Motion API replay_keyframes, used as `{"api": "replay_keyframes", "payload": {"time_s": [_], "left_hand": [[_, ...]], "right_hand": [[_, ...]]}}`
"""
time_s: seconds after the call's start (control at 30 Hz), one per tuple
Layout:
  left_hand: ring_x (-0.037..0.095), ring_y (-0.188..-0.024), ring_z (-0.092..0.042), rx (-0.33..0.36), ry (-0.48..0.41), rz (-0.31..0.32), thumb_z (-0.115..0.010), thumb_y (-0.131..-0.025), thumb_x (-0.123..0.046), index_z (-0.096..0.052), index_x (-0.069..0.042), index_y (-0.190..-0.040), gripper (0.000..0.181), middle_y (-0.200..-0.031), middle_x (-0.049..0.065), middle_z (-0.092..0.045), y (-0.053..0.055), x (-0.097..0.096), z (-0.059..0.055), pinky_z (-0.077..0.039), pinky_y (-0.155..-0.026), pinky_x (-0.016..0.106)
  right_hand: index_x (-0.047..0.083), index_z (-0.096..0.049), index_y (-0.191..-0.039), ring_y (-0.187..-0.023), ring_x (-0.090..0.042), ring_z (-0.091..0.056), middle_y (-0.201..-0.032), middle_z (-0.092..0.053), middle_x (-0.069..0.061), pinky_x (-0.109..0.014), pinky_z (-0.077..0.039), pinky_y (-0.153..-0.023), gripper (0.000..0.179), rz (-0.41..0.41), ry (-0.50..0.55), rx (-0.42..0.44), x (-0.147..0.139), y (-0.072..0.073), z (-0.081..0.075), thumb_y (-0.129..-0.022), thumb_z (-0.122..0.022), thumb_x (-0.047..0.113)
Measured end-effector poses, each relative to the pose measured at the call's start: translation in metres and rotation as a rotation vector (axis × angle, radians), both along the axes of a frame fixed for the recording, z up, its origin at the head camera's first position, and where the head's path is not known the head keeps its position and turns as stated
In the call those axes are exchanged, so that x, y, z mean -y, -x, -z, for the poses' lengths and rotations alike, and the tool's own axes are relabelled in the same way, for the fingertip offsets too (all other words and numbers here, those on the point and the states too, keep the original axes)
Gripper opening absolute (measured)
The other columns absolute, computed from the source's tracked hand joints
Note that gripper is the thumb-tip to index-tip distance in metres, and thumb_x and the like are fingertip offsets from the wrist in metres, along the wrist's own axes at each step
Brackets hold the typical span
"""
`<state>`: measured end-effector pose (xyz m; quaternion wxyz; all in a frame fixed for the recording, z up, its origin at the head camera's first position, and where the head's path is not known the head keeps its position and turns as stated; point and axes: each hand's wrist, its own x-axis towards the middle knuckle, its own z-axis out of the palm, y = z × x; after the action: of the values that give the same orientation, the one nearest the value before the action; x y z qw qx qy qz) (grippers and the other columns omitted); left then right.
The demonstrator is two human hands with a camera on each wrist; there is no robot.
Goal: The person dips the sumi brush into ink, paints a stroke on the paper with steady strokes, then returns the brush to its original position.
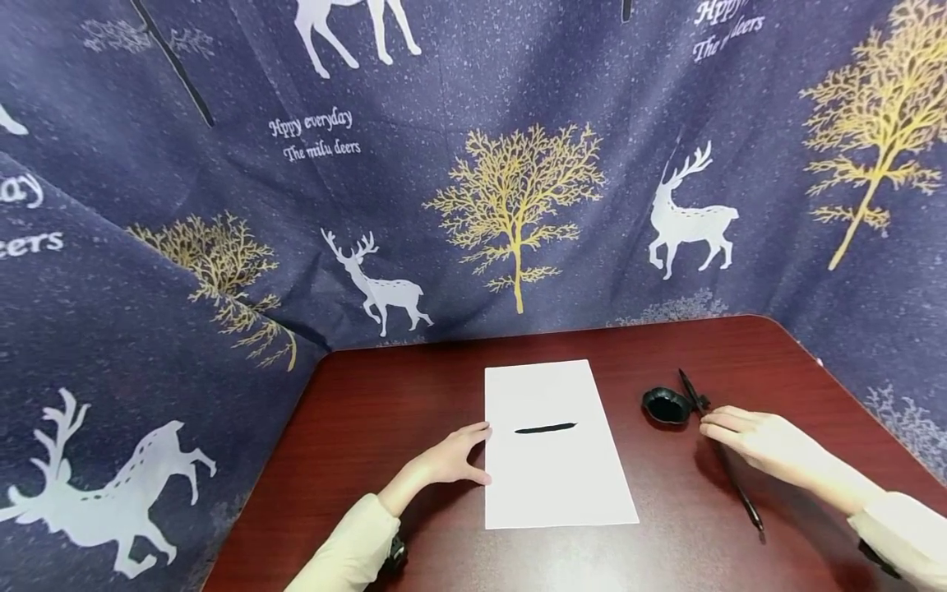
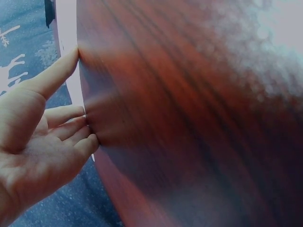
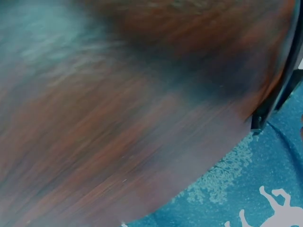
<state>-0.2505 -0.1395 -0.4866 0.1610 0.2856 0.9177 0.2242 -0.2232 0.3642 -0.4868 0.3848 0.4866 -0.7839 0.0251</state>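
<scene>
A white sheet of paper [image 1: 543, 485] lies on the dark red table with one black, roughly horizontal stroke [image 1: 546, 428] across it. At its left edge rests my left hand [image 1: 447, 460], thumb and fingers spread apart and fingertips on the paper's margin. In the left wrist view, that hand [image 2: 42, 137] shows its palm side. To the right, my right hand [image 1: 758, 444] has its fingertips on the shaft of a dark writing brush [image 1: 736, 485], pinching it near a small black rest [image 1: 701, 401]. The thumb is hidden from the head view. A dark shaft [image 3: 279, 90] crosses the right wrist view's edge.
A small black ink dish [image 1: 666, 406] stands between the paper and the brush. Behind the table [image 1: 399, 395] hangs a dark blue cloth [image 1: 459, 271] printed with white deer and golden trees. The cloth also runs along both sides.
</scene>
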Motion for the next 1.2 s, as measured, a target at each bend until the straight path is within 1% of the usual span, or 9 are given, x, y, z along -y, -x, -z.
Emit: {"api": "replay_keyframes", "payload": {"time_s": [0.13, 0.23, 0.33, 0.47, 0.7, 0.83, 0.97, 1.13, 1.2], "left_hand": [[0.032, -0.144, -0.031, 0.004, 0.005, -0.005, -0.076, -0.082, -0.033, -0.039, 0.0, -0.146, 0.081, -0.156, 0.015, -0.033, 0.0, 0.0, 0.0, -0.033, -0.113, 0.049], [0.032, -0.144, -0.032, -0.003, 0.01, -0.004, -0.077, -0.082, -0.034, -0.04, -0.001, -0.146, 0.082, -0.155, 0.015, -0.033, 0.0, 0.001, -0.001, -0.033, -0.113, 0.048], [0.031, -0.144, -0.032, -0.002, 0.013, -0.001, -0.077, -0.081, -0.033, -0.04, 0.0, -0.146, 0.082, -0.155, 0.015, -0.034, -0.001, 0.001, -0.002, -0.033, -0.114, 0.048], [0.031, -0.143, -0.033, 0.001, 0.023, 0.005, -0.077, -0.081, -0.032, -0.041, 0.0, -0.145, 0.081, -0.154, 0.016, -0.035, -0.001, 0.001, -0.003, -0.033, -0.114, 0.047], [0.03, -0.144, -0.032, 0.003, 0.033, 0.018, -0.076, -0.083, -0.034, -0.04, 0.0, -0.146, 0.08, -0.155, 0.015, -0.034, 0.001, -0.001, -0.004, -0.032, -0.115, 0.047], [0.03, -0.144, -0.033, 0.01, 0.014, 0.011, -0.073, -0.084, -0.036, -0.041, 0.0, -0.145, 0.079, -0.154, 0.016, -0.035, 0.003, -0.002, -0.006, -0.032, -0.115, 0.048], [0.03, -0.144, -0.033, 0.021, -0.002, 0.005, -0.07, -0.086, -0.038, -0.041, 0.0, -0.145, 0.076, -0.154, 0.016, -0.035, 0.005, -0.003, -0.006, -0.032, -0.114, 0.049], [0.03, -0.143, -0.035, 0.013, -0.009, 0.005, -0.069, -0.088, -0.036, -0.041, 0.001, -0.145, 0.074, -0.153, 0.016, -0.037, 0.006, -0.002, -0.004, -0.032, -0.114, 0.048], [0.029, -0.141, -0.037, -0.001, -0.025, 0.005, -0.069, -0.088, -0.035, -0.042, 0.002, -0.144, 0.072, -0.151, 0.017, -0.04, 0.006, -0.002, -0.004, -0.033, -0.114, 0.047]], "right_hand": [[0.012, -0.072, -0.095, -0.087, -0.013, -0.061, -0.093, -0.067, 0.002, -0.025, -0.046, -0.073, 0.047, 0.036, 0.067, 0.05, 0.006, 0.003, -0.004, -0.105, -0.031, 0.03], [0.013, -0.073, -0.097, -0.085, -0.009, -0.06, -0.093, -0.066, 0.004, -0.026, -0.048, -0.065, 0.045, 0.061, 0.089, 0.095, 0.012, 0.004, -0.009, -0.104, -0.033, 0.033], [0.012, -0.073, -0.098, -0.08, -0.007, -0.061, -0.09, -0.066, 0.005, -0.024, -0.047, -0.061, 0.045, 0.064, 0.107, 0.103, 0.019, 0.005, -0.013, -0.103, -0.034, 0.034], [0.01, -0.073, -0.099, -0.074, -0.008, -0.062, -0.087, -0.068, 0.004, -0.024, -0.047, -0.059, 0.045, 0.07, 0.147, 0.121, 0.028, 0.008, -0.017, -0.103, -0.034, 0.034], [0.013, -0.073, -0.098, -0.073, -0.01, -0.067, -0.087, -0.072, 0.003, -0.023, -0.05, -0.062, 0.044, 0.077, 0.224, 0.144, 0.04, 0.012, -0.023, -0.103, -0.037, 0.038], [0.015, -0.073, -0.097, -0.073, -0.01, -0.068, -0.087, -0.073, 0.004, -0.02, -0.05, -0.066, 0.031, 0.086, 0.265, 0.186, 0.045, 0.015, -0.029, -0.101, -0.047, 0.032], [0.015, -0.072, -0.097, -0.076, -0.012, -0.068, -0.087, -0.073, 0.004, -0.019, -0.049, -0.071, 0.012, 0.12, 0.291, 0.212, 0.047, 0.016, -0.036, -0.09, -0.063, 0.016], [0.015, -0.072, -0.097, -0.08, -0.011, -0.068, -0.088, -0.073, 0.004, -0.02, -0.048, -0.073, 0.026, 0.189, 0.308, 0.234, 0.05, 0.02, -0.041, -0.075, -0.072, 0.001], [0.016, -0.071, -0.096, -0.078, -0.009, -0.067, -0.088, -0.073, 0.005, -0.021, -0.048, -0.071, 0.028, 0.21, 0.312, 0.241, 0.05, 0.021, -0.043, -0.074, -0.072, 0.0]]}}
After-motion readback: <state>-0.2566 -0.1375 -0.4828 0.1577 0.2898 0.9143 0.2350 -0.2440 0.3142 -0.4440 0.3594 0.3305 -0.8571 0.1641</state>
